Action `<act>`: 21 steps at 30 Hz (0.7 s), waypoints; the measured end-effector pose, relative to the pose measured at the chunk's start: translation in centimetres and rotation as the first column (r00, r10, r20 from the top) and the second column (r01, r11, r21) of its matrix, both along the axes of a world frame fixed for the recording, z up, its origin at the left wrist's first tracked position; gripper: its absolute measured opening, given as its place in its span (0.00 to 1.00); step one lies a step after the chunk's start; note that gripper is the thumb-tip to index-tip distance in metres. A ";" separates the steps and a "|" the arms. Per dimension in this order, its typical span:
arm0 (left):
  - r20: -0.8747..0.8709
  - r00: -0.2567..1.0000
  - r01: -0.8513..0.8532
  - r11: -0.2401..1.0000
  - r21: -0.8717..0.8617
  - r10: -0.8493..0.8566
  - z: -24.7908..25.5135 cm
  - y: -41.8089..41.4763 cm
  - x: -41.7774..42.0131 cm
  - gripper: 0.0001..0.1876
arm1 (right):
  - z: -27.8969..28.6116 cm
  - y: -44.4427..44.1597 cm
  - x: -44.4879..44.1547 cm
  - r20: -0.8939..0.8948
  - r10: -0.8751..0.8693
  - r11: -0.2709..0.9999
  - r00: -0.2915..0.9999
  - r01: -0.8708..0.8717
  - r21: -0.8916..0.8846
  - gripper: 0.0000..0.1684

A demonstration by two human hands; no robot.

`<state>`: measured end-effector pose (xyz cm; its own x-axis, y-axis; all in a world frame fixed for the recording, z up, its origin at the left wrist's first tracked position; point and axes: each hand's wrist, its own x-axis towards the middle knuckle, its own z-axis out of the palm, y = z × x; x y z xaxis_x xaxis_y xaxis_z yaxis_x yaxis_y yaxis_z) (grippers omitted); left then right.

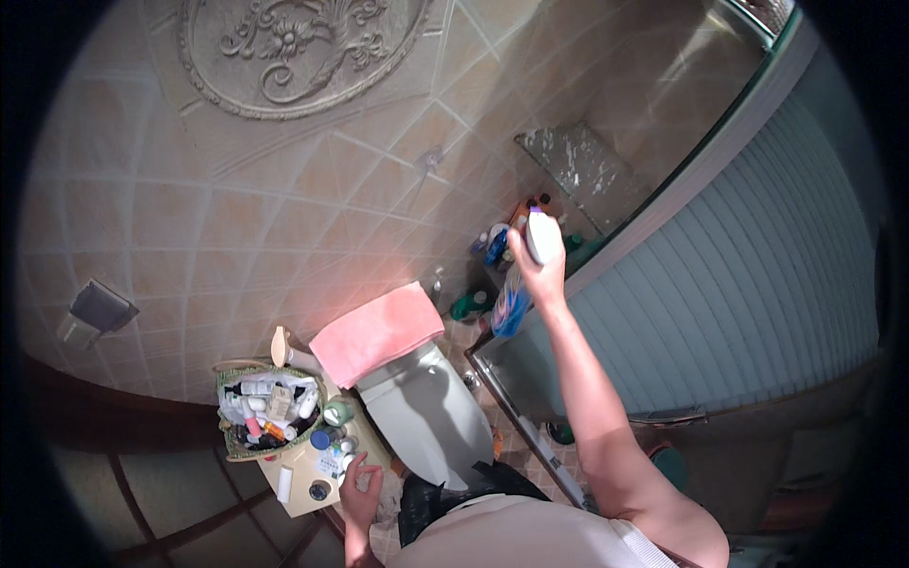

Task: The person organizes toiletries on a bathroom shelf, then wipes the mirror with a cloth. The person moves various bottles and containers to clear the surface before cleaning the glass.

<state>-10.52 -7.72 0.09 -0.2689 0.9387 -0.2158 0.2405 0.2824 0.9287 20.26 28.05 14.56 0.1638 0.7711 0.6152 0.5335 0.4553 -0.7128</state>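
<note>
My right hand (547,280) is stretched out ahead, gripped around a spray bottle with a white trigger head (543,238) and a purple nozzle tip. The bottle's clear body with blue liquid (508,316) hangs below my fist, beside the edge of the glass shower enclosure. My left hand (363,486) is low at the front edge of a small cream table (302,503), thumb and fingers curved with a gap between them. Nothing shows in its grasp. Nearest to it are small bottles and jars, one with a blue lid (320,440).
A toilet with its lid down (426,408) stands before me, a pink towel (380,330) over its tank. A wicker basket (231,440) full of toiletries sits on the table. Ribbed shower glass (724,284) curves along the right. Several bottles (495,245) crowd the corner, near a green bottle (469,307).
</note>
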 end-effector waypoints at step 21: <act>0.020 0.786 0.608 0.779 0.156 -0.618 3.3 9.7 12.0 0.50 | -1.1 -20.8 -7.1 -0.050 0.518 0.799 0.854 -0.504 -0.327 0.33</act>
